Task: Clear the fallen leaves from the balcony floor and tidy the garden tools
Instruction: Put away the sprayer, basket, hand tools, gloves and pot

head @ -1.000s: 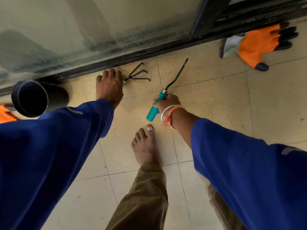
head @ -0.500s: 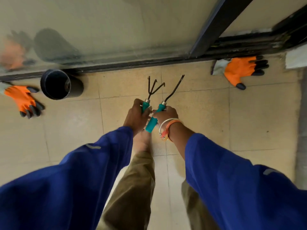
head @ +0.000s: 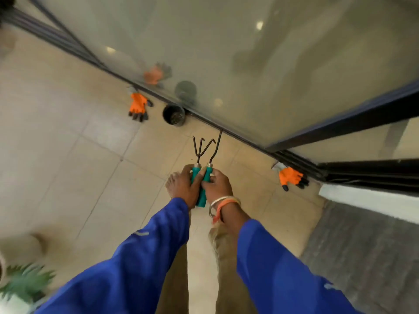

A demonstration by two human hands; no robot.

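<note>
Centre of frame: the left hand (head: pixel 183 188) and the right hand (head: pixel 217 185) are held side by side above the tiled floor (head: pixel 79 155), each grasping one teal-handled garden tool. The left hand's fingers are clenched round the handle of the three-pronged hand rake (head: pixel 199 147). The right hand's fingers are clenched round the handle of the hooked tool (head: pixel 217 147). The two handles lie pressed together and parallel. Both metal heads point toward the top of the frame, and the hook tip reaches close to the door track (head: pixel 247 139). The butt of one teal handle projects below the hands; which tool it belongs to cannot be told.

Both arms wear blue sleeves (head: pixel 145 250). Bangles and an orange band (head: pixel 224 201) sit on the right wrist. A bare foot (head: pixel 171 180) shows just left of the left hand, partly hidden by it.

Left of centre, upper half: an orange glove (head: pixel 137 106) lies flat on the floor, near the track. Just to its right a black pot (head: pixel 174 114) stands against the glass door (head: pixel 238 53); its contents are unclear.

Right of centre: a second orange glove (head: pixel 291 176) lies on the floor, touching the track.

Lower left corner: green plant foliage (head: pixel 25 282), blurred. Lower right: a grey mat (head: pixel 362 257)
</note>
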